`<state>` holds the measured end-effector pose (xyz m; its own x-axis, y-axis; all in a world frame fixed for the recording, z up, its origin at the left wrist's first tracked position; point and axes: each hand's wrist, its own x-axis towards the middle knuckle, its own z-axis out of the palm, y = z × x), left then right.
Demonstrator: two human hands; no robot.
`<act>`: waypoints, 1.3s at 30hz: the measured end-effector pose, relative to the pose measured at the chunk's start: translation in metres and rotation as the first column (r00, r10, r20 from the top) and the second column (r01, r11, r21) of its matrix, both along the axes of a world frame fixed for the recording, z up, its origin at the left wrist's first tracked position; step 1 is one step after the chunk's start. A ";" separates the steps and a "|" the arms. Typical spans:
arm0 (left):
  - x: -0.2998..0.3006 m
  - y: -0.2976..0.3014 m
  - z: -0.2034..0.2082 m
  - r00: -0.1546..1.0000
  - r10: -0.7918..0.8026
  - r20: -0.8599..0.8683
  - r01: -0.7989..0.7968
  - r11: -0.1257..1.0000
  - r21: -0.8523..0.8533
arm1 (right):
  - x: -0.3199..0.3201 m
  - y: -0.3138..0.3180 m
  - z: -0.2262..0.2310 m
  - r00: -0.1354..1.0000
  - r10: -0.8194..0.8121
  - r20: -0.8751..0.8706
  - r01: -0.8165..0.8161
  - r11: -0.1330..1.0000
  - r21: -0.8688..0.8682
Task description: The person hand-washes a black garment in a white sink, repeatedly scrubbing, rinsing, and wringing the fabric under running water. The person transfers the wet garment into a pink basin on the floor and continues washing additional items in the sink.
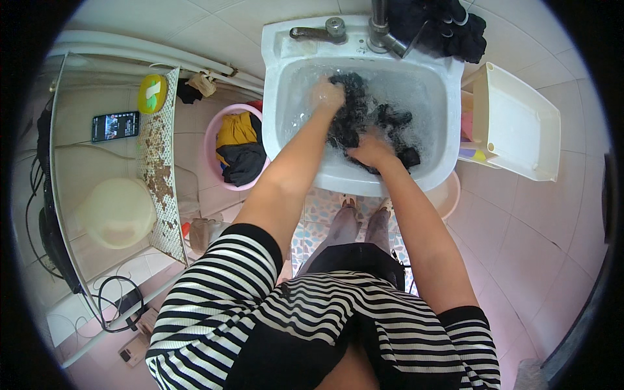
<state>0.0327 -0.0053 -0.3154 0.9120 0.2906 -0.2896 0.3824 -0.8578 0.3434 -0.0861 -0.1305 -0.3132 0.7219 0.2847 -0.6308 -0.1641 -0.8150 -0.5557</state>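
A dark, soaked black cloth (354, 97) lies bunched in the water of a white washbasin (276, 140). Its folds spread toward the right side of the bowl, and what kind of garment it is cannot be made out. At the cloth's left edge, my left hand (327, 95) is closed on it, wet and slightly blurred. My right hand (372, 149) is lower, near the front of the bowl, with its fingers curled into the cloth and partly hidden by it and the water. Ripples and small bubbles surround both hands.
A metal faucet (383, 40) and a lever tap (318, 31) rise behind the bowl. More black cloth (442, 29) hangs at the back right. Left stands a pink tub (209, 153) of clothes, beside a rack (162, 175) holding a phone (116, 127). A cream shelf (520, 123) is at right.
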 end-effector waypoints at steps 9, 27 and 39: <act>-0.088 0.034 0.051 0.874 -0.433 0.220 0.470 0.867 -0.165 | 0.007 0.001 0.021 1.000 -0.031 -0.003 0.030 0.992 -0.119; -0.046 0.008 0.222 0.907 0.070 0.415 0.347 0.431 -0.833 | -0.035 -0.072 0.066 0.775 -0.300 0.556 0.116 0.933 0.342; -0.065 0.007 0.368 0.728 -0.276 0.627 0.682 0.380 -0.625 | -0.061 -0.119 0.125 0.879 -0.476 0.011 0.427 0.798 0.427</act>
<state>-0.0324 0.0019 0.0524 0.8812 -0.3973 0.2561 -0.3295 -0.1280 0.9354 -0.1471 -0.2495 -0.1879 0.8898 0.1171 -0.4411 -0.3742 -0.3660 -0.8521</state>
